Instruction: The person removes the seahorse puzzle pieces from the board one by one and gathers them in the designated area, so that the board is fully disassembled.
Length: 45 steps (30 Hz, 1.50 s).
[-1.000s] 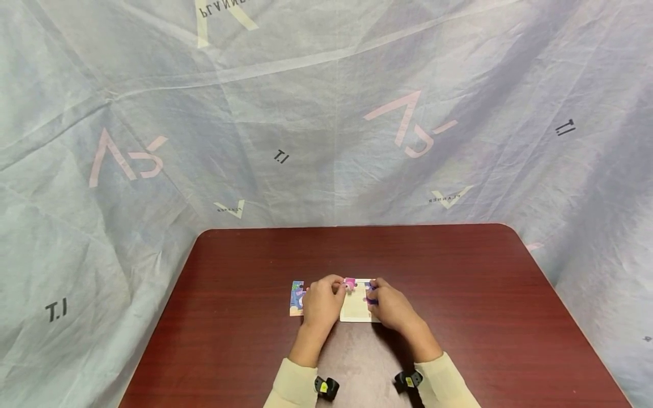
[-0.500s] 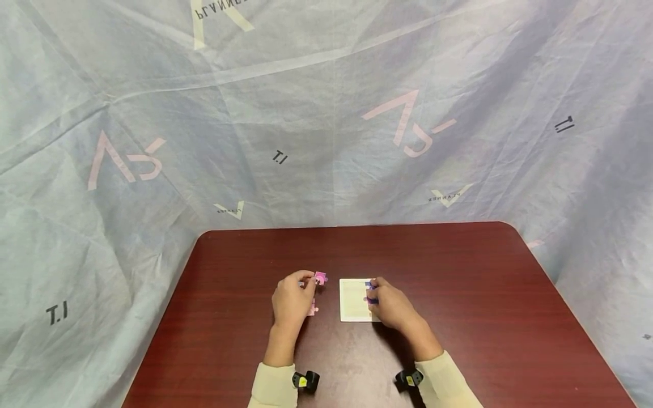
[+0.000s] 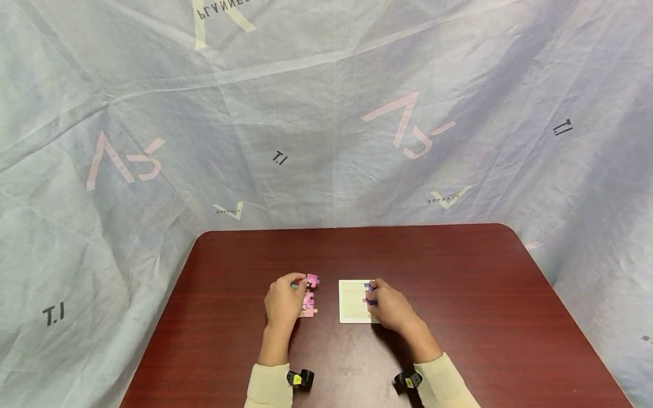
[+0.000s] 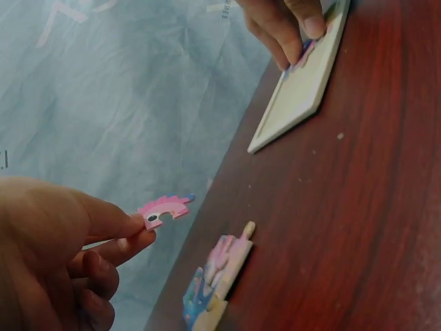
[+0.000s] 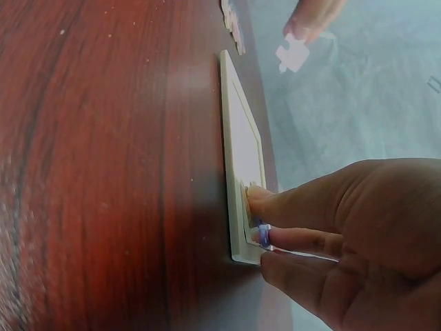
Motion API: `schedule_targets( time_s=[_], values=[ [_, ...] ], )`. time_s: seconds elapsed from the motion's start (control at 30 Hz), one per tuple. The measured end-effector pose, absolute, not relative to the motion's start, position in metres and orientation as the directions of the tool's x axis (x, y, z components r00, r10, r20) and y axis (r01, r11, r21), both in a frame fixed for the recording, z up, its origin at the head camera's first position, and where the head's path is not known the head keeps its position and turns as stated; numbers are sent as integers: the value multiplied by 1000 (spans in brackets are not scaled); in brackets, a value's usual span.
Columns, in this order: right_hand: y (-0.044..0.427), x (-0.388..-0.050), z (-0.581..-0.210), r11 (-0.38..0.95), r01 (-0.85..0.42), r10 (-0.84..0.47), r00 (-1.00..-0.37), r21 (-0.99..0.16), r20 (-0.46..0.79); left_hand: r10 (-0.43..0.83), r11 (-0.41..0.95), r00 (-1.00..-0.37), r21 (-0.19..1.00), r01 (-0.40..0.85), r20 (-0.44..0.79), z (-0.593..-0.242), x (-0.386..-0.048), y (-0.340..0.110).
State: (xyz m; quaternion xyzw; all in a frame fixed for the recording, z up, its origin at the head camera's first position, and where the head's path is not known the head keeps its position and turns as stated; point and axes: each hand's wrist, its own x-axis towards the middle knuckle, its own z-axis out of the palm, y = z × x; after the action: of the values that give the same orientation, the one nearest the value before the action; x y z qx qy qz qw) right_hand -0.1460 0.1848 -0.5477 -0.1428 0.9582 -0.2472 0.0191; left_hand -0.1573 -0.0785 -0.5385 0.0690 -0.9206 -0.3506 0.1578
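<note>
Landmark tray: a flat, square, cream-white puzzle tray (image 3: 353,304) is lying on the glossy red-brown wood-grain table (image 3: 433,266).
Left hand: the left hand (image 3: 284,301) is hovering to the left of the tray; its thumb and forefinger are closing narrowly on one piece, while the other fingers are curling in.
Pinched piece: a small pink jigsaw piece (image 3: 313,281) with a printed black eye is hanging clear of the table, left of the tray and apart from it.
Joined pieces: a flat cluster of pink and blue jigsaw pieces (image 4: 220,265) is resting on the table left of the tray, under and beside the left hand.
Right hand: the right hand (image 3: 391,307) is leaning over the tray's right side, fingers bending close together; whether they are gripping or only pressing, I cannot tell.
Pieces in tray: purple-and-blue jigsaw pieces (image 3: 369,302) are sitting along the tray's right side, partly hiding beneath those fingertips.
Backdrop: a wrinkled grey-white printed cloth (image 3: 306,113) is hanging behind the tray.
</note>
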Motion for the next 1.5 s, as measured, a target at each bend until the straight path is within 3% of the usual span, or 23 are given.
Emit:
schedule_targets(
  time_s=[0.5,1.07,1.5],
  values=[
    [186,-147,-549,831,-260,-278,-960,-492,38,-245,761,-947,646,-56,207,-552,-163,-80],
    [186,-146,-548,823,-266,-280,-959,-502,51,-247,826,-922,562,-40,298,-557,-162,-76],
    [187,-145,-548,823,-263,-278,-959,-504,47,-247,840,-932,539,-69,266,-557,-161,-77]
  ],
)
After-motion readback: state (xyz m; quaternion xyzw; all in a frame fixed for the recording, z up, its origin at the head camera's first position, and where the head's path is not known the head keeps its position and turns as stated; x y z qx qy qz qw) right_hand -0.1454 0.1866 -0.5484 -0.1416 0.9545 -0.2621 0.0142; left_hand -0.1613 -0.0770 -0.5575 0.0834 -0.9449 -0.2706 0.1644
